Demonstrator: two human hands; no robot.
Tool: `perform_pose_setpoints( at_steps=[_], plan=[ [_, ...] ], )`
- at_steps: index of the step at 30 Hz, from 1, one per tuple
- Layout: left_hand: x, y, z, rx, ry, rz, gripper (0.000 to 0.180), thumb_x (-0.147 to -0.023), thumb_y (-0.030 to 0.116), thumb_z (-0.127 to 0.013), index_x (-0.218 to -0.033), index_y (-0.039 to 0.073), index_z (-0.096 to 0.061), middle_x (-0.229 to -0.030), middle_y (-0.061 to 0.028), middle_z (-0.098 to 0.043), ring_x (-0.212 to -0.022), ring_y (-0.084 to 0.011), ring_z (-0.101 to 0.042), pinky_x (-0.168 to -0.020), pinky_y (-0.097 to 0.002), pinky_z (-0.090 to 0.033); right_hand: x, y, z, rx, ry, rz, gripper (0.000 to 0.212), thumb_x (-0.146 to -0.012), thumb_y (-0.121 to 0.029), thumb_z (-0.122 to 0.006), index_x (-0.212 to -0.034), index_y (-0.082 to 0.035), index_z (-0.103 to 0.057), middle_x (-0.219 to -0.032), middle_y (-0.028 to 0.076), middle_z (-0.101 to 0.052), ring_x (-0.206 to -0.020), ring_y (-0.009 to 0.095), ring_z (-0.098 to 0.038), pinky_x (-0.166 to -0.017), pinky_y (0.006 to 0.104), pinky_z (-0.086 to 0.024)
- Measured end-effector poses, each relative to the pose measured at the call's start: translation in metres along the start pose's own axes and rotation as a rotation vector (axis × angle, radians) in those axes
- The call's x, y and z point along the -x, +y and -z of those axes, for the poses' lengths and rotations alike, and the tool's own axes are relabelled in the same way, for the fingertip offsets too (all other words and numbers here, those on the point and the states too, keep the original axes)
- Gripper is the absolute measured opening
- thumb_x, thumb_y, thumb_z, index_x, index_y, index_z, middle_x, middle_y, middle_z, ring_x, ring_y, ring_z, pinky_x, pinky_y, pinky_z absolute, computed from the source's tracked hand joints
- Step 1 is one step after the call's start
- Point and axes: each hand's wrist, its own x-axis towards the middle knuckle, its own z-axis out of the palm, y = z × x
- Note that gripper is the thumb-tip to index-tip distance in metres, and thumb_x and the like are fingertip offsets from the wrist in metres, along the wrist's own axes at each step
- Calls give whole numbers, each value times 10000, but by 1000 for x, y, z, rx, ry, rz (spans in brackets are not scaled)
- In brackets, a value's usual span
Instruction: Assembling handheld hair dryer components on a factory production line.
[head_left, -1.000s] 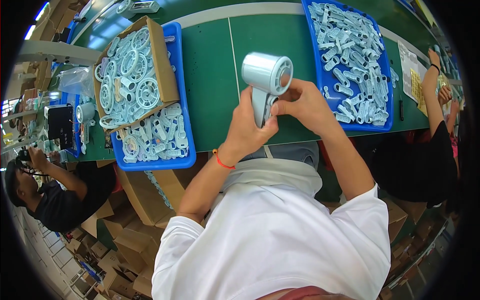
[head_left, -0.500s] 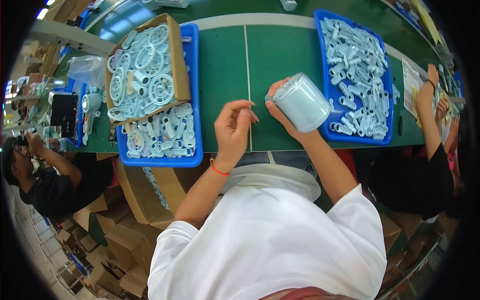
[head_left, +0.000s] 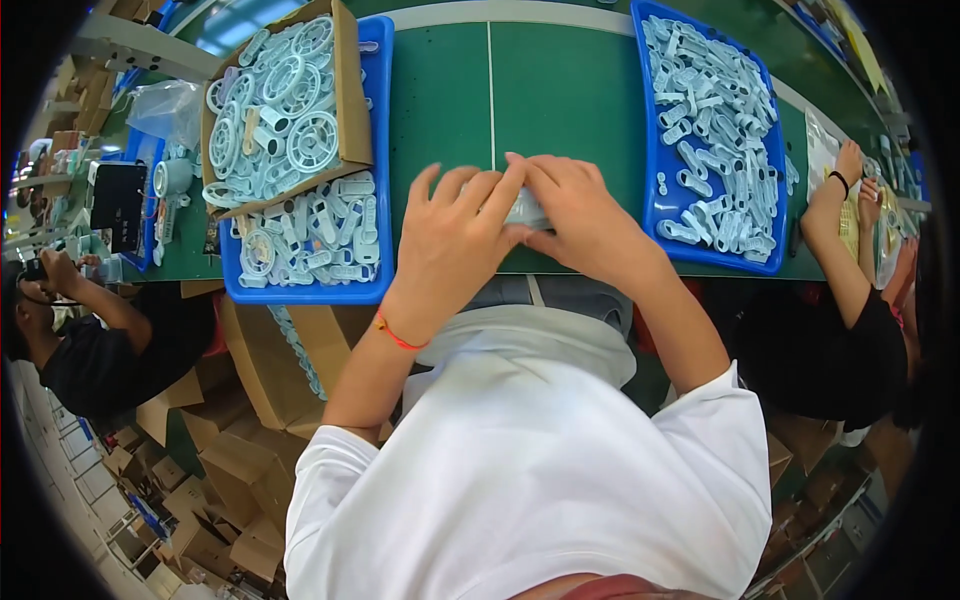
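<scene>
Both hands meet at the near edge of the green table, closed round a pale blue, cup-shaped plastic part [head_left: 527,208]. Only a small patch of it shows between the hands; the rest is hidden beneath them. My left hand [head_left: 450,225], with a red string on its wrist, curls its fingers over the part's left side. From the other side my right hand [head_left: 595,215] grips it, thumb toward me and fingers on the far side. The fingertips of the two hands come together at the top.
Left of my hands, a blue tray [head_left: 375,270] bears pale plastic pieces and a cardboard box [head_left: 352,90] of wheels and clips. Another blue tray [head_left: 655,215] of small clips lies right. Co-workers sit on both sides; open cartons [head_left: 250,470] stand on the floor at left.
My right hand has brought the cup-shaped part down and left, toward the middle. My left hand, empty before, has closed on it. The part is now mostly covered.
</scene>
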Motion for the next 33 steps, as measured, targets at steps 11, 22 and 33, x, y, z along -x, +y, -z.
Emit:
perform_pose_setpoints(
  at_steps=[11, 22, 33],
  plan=[
    [1, 6, -16, -63, 33, 26, 464, -637, 194, -744, -1057, 78, -586, -1012, -34, -577, -950, -275, -510, -812, -423, -384, 21, 21, -9, -42, 141, 86, 567, -651, -34, -693, -1190, -33, -516, -1153, 117, -550, -1058, 296, -511, -886, 390, -398],
    [3, 4, -24, -137, 9, 3, 487, -583, 175, -769, -1026, 84, -591, -964, -32, -592, -910, -264, -516, -764, -385, -388, 27, 20, -25, 225, 207, 178, 609, -636, -97, -702, -1194, 3, -480, -1124, 127, -520, -1036, 302, -492, -878, 410, -400],
    [6, 24, -29, 1349, 532, 530, 779, -747, 224, -737, -1329, -2, -271, -1251, -140, -399, -1209, -240, -381, -972, -373, -374, 24, -10, -8, -466, 382, -166, 555, -771, -98, -646, -1292, -42, -463, -1175, 175, -497, -1026, 334, -515, -913, 390, -396]
  ],
)
